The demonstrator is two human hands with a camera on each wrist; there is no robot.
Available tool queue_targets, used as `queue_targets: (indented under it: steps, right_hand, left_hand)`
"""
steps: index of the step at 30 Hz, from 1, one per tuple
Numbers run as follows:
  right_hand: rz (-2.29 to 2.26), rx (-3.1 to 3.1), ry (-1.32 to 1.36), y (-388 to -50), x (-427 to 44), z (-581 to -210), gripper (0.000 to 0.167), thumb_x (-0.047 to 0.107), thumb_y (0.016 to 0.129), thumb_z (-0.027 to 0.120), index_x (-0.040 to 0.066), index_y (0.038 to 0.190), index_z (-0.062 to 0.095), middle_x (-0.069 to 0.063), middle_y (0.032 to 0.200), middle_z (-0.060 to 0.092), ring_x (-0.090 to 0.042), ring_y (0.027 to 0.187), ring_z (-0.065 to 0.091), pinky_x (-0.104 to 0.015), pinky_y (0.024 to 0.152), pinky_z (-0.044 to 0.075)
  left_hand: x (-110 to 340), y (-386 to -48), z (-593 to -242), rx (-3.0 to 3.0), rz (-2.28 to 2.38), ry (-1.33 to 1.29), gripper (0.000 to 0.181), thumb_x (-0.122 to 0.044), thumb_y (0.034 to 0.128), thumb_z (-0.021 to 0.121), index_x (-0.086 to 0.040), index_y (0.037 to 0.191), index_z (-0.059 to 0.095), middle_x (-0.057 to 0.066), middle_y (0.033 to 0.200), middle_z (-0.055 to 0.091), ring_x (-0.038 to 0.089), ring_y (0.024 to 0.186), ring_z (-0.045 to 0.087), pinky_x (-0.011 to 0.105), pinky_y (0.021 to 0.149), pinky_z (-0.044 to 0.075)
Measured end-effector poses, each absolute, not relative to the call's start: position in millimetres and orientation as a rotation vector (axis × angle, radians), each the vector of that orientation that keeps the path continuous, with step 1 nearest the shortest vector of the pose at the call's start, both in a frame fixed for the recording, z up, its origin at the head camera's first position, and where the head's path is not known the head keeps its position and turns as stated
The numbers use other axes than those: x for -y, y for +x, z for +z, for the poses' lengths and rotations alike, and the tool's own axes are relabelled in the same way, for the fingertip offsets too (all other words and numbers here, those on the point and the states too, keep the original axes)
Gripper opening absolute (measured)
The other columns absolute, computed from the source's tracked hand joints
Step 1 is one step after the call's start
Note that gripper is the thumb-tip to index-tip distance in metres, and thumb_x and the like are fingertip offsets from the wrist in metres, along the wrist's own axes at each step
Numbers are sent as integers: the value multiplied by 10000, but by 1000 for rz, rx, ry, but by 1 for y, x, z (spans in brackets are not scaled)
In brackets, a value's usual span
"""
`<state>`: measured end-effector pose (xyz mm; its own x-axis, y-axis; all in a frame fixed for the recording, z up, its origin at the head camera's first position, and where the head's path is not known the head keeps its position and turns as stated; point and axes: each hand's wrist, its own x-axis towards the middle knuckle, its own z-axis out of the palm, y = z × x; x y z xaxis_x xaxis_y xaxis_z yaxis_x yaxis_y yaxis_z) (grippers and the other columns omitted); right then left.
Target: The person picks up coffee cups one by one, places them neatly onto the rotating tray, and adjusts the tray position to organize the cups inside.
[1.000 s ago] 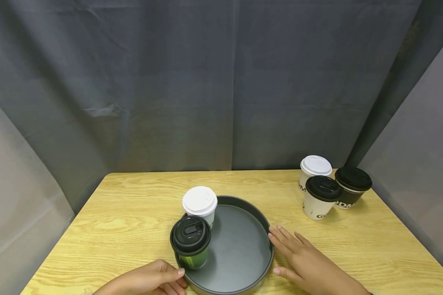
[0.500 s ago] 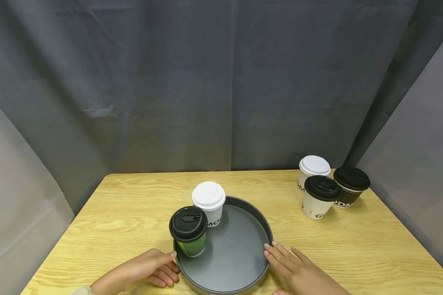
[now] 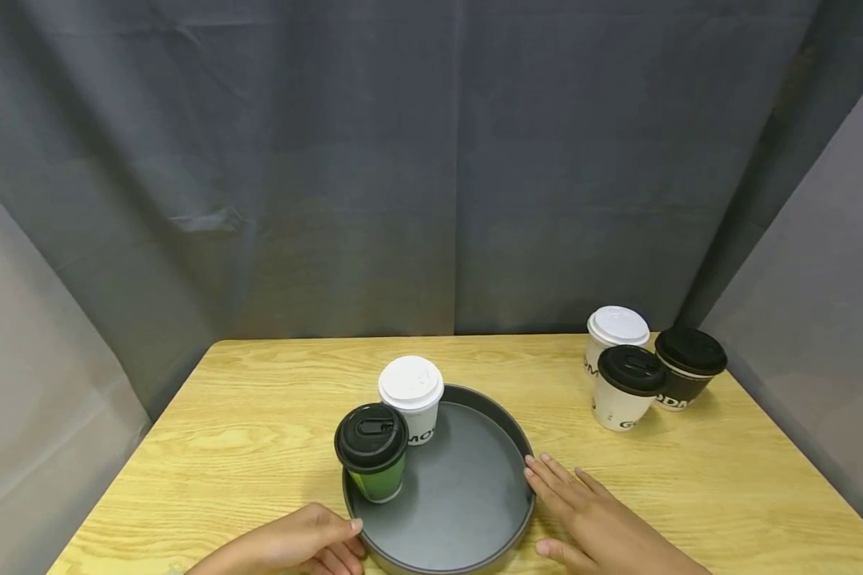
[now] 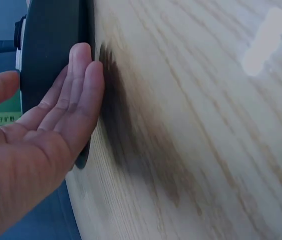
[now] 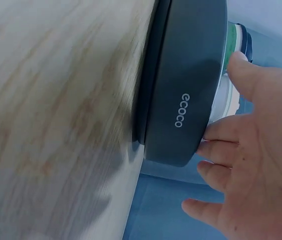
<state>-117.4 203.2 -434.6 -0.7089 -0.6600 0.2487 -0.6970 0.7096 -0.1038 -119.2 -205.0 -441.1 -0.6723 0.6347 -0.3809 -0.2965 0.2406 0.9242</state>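
A round dark grey tray point(image 3: 467, 495) with a raised rim lies on the table, in front of me. Inside it at the left stand a green cup with a black lid point(image 3: 372, 447) and, just behind, a white cup with a white lid point(image 3: 413, 395). My left hand point(image 3: 298, 543) is at the tray's near left side; in the left wrist view its fingers point(image 4: 83, 85) lie fairly straight along the outer wall, thumb apart. On the opposite side, my right hand point(image 3: 590, 515) touches the rim with extended fingertips. The right wrist view shows "ecoco" lettering on the tray wall point(image 5: 185, 90).
At the table's back right stand three more cups: one with a white lid point(image 3: 617, 326), a white one with a black lid point(image 3: 622, 399), and a dark one with a black lid point(image 3: 690, 359). A grey curtain point(image 3: 345, 176) hangs behind the wooden table point(image 3: 259, 423).
The tray has turned clockwise, carrying both cups round with it. My left hand slid forward, then back; my right hand slid nearer, then forward again. The far cups stay put.
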Motion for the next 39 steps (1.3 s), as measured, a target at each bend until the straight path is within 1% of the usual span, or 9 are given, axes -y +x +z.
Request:
queue_targets:
  steps: [9,11,13,16,18,20,25,31,39]
  right_hand:
    - [277,2745,1085,-120,-203,-434,687,521,930,529,75,1441,423,-73,1512,375,-282,1372,361,-530,972,410]
    - [289,2738,1085,-121,-204,-432,664,504,934,535,98,1447,422,-66,1514,373,-290,1372,360,-426,1093,315]
    - [308,2746,1035,-124,-205,-427,649,494,931,548,166,1469,396,-43,1525,357,-293,1379,347,-349,1142,218]
    - [363,2719,921,-133,-211,-417,651,442,919,601,234,1487,359,-41,1541,323,-345,1391,308,-411,1154,174]
    - [387,2668,832,-145,-217,-409,662,404,904,641,246,1483,362,-62,1544,308,-378,1394,283,-541,1074,272]
    - [423,2586,757,-159,-226,-403,650,354,888,675,208,1460,405,-106,1534,312,-408,1396,254,-643,1003,293]
    - [493,2410,550,-194,-253,-395,635,248,837,739,86,1391,473,-241,1484,315,-467,1392,194,-765,902,259]
    - [552,2424,324,-227,-282,-405,704,258,831,742,-12,1390,411,-356,1441,263,-564,1342,176,-779,929,200]
    - [628,2461,291,-241,-290,-421,712,293,850,725,-55,1383,407,-374,1415,275,-578,1290,243,-736,923,238]
  left_hand:
    - [203,-119,-444,-1740,1574,348,486,-243,1033,414,211,1044,590,49,851,689,60,729,629,170,644,511]
    - [203,-119,-445,-1740,1575,343,488,-244,1034,411,211,1045,589,47,852,689,61,730,629,172,646,513]
    - [203,-118,-445,-1742,1577,339,487,-245,1034,412,207,1043,591,51,855,690,65,731,630,176,649,514]
    - [203,-118,-445,-1747,1582,341,482,-247,1032,416,200,1038,595,62,864,692,74,736,630,184,655,518]
    - [203,-117,-445,-1751,1580,342,480,-254,1029,421,192,1037,599,65,868,693,76,738,631,187,657,519]
    - [203,-117,-445,-1756,1575,340,480,-265,1026,426,181,1034,605,69,872,695,78,740,631,190,658,519]
    - [204,-117,-444,-1779,1553,337,479,-294,1017,439,147,1022,625,78,877,705,79,736,637,201,661,526]
    - [202,-117,-443,-1803,1545,326,474,-285,1019,432,147,1021,627,93,883,706,79,733,636,205,663,528]
    - [202,-118,-445,-1799,1557,323,472,-253,1029,414,177,1033,608,86,883,693,85,741,625,203,665,522]
